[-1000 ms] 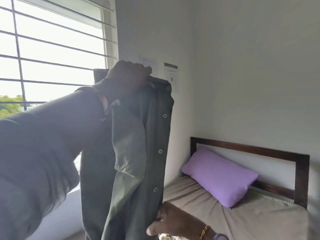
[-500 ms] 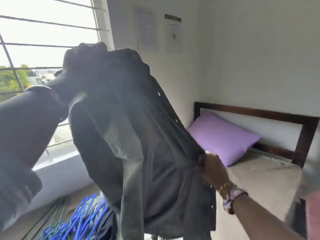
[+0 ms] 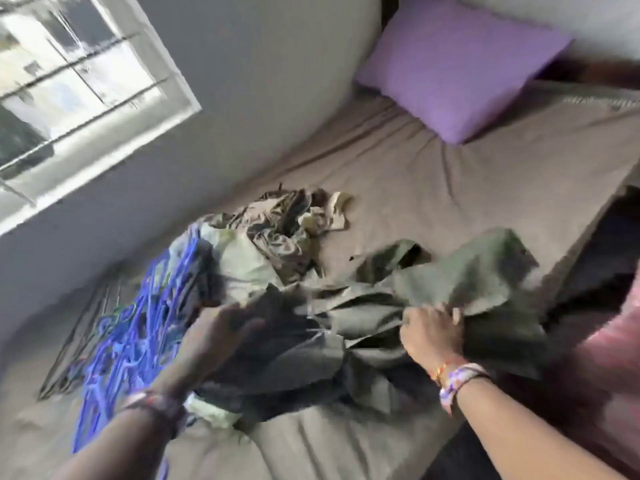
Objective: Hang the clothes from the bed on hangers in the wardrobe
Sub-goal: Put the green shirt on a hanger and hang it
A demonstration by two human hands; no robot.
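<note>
A green button shirt [image 3: 467, 282] lies spread across the grey-brown bed [image 3: 450, 181]. My right hand [image 3: 431, 329] pinches a fold of it near the middle. At the shirt's darker left end my left hand [image 3: 221, 327] holds the cloth, thumb pointing right; motion blur hides its fingers. A crumpled pile of clothes [image 3: 273, 233] sits just beyond the shirt. Several blue hangers [image 3: 138, 327] are heaped on the bed at the left, beside my left forearm. The wardrobe is out of view.
A purple pillow [image 3: 460, 64] lies at the head of the bed, top right. The barred window [image 3: 69, 81] and the wall run along the bed's left side. Pink cloth [image 3: 616, 358] shows at the right edge. Thin dark wire hangers [image 3: 86, 327] lie left of the blue ones.
The shirt, held up in front of the window before, has come down onto the bed. Both hands dropped with it, and my view has tipped down to the mattress.
</note>
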